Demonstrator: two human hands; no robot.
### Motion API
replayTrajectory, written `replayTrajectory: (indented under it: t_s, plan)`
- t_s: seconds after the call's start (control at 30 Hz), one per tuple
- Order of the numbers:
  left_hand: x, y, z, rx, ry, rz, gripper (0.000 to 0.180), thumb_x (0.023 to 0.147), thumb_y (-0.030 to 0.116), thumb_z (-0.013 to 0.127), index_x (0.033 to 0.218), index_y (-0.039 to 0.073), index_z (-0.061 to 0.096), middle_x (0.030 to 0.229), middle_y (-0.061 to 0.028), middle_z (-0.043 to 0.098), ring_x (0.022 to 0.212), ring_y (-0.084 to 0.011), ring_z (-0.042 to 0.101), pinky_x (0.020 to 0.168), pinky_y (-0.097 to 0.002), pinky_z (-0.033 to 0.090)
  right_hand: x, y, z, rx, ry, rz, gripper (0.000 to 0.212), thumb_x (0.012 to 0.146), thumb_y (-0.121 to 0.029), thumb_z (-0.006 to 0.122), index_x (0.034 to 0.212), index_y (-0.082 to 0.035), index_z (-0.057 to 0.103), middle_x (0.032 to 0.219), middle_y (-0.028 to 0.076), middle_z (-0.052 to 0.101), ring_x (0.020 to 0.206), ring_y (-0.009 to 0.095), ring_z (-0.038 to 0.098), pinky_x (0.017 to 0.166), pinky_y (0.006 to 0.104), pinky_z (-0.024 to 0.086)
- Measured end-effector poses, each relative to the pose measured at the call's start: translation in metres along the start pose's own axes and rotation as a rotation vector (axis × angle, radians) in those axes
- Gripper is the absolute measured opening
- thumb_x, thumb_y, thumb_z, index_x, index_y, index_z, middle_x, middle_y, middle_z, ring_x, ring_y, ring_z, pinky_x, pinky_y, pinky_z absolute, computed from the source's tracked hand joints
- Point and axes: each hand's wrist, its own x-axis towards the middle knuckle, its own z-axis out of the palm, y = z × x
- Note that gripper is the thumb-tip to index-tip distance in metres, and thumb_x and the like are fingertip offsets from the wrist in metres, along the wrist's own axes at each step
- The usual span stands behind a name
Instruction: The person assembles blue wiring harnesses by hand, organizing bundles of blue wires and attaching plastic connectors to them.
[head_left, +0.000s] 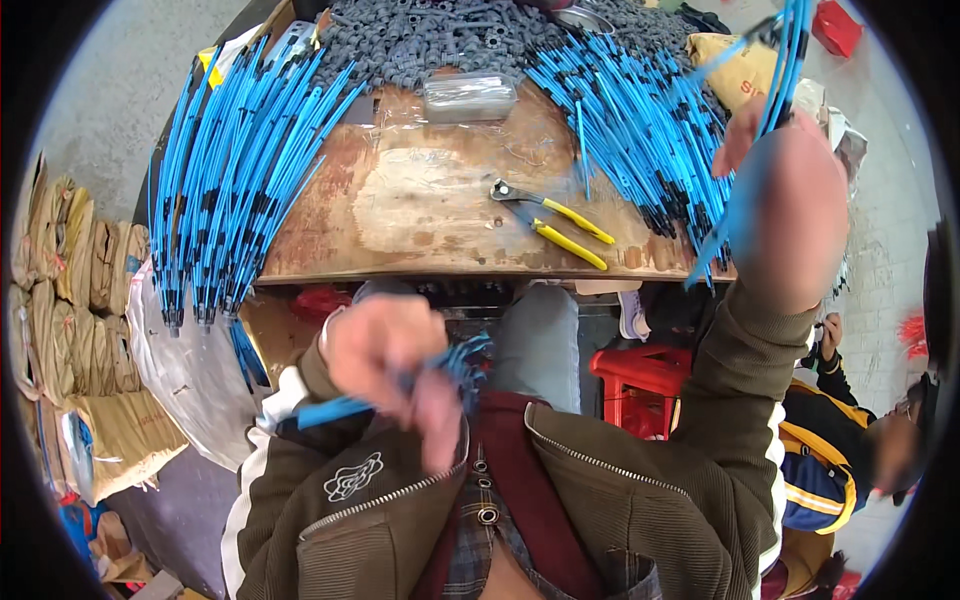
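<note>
My left hand [385,345], smeared by motion, is closed in front of my jacket around a bundle of thin blue tubes [335,411]. Their bunched ends come out beside the fingers. Raised at the upper right, my right hand [795,195] is also blurred and grips several long blue tubes with black fittings [790,60]. Below it, the right-hand pile of blue tubes [640,140] lies fanned across the table. A matching left-hand pile [250,170] overhangs the table's front left edge.
End-cutting pliers [555,220] with yellow handles lie on the wooden table [420,215]. Behind them are a clear plastic box [470,97] and a heap of grey fittings [430,40]. A red stool [640,375] stands beneath. Brown sacks [75,250] are stacked left; another person [825,450] sits right.
</note>
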Motion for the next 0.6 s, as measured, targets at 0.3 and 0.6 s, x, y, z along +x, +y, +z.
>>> replayTrajectory:
  t_s: [0.3,0.6]
  plan:
    - [0.020,-0.055,-0.030,-0.331,0.893,0.148,0.025,0.089,0.023,0.054,0.109,0.007,0.051,0.098,-0.0167,0.063,0.086,-0.0305,0.063,0.076,-0.0411,0.052,-0.066,0.072,0.084,-0.025,-0.666,0.390,0.024,0.090,-0.020,0.049,0.086,0.002,0.058,0.065,0.010,0.056,0.053,0.018,0.053,0.050,0.0333,0.040]
    - [0.022,-0.047,-0.030,-0.486,0.936,0.214,0.024,0.088,0.021,0.058,0.105,0.007,0.053,0.078,-0.0074,0.058,0.064,-0.0158,0.056,0.058,-0.0291,0.046,-0.060,0.109,0.095,-0.363,-0.471,0.104,0.023,0.087,-0.021,0.055,0.080,0.001,0.055,0.069,0.018,0.056,0.062,0.032,0.056,0.056,0.0381,0.043]
